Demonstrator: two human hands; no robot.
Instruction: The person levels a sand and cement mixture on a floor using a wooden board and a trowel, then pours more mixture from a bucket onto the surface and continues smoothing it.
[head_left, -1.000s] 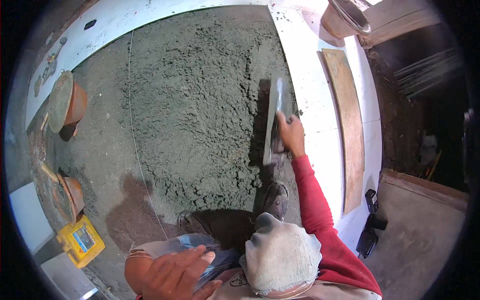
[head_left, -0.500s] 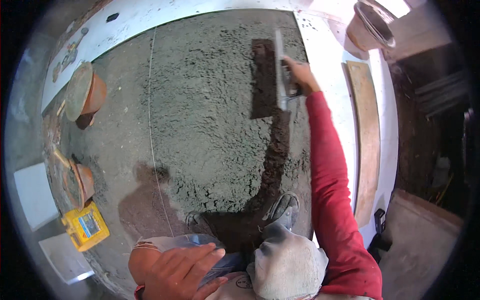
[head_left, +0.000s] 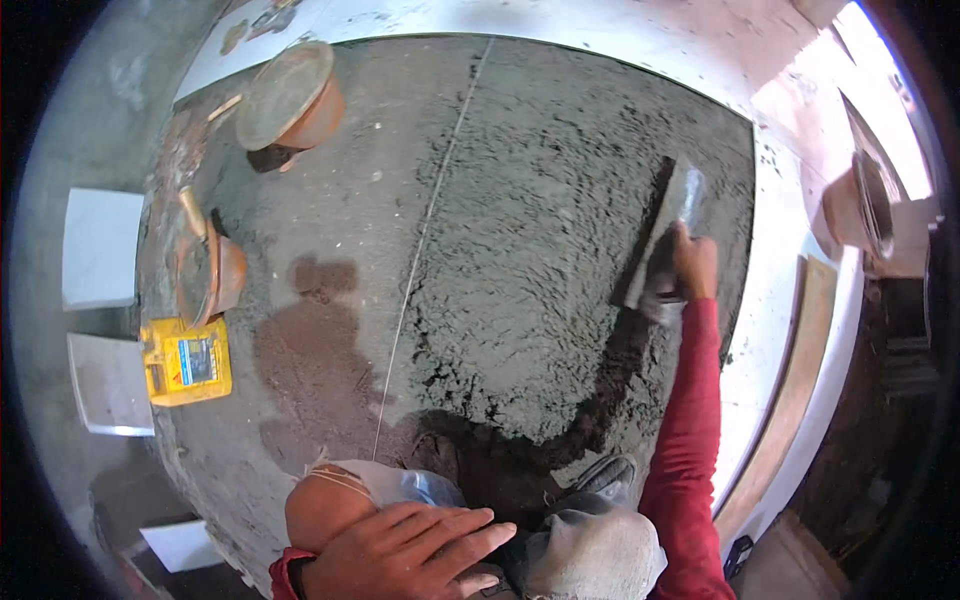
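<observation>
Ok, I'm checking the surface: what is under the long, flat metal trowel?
Rough, grey mortar-like mix shows around the long, flat metal trowel in the right hand. The strip directly beneath the blade is covered, so its texture cannot be seen.

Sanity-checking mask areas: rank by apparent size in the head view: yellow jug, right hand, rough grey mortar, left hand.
1. Rough grey mortar
2. Left hand
3. Yellow jug
4. Right hand

Apparent size only; the left hand likely looks bigger from nearness to the camera.

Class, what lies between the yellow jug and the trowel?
In the head view, going from the jug to the trowel: floor with a shadow on it, the string, then rough mortar.
</observation>
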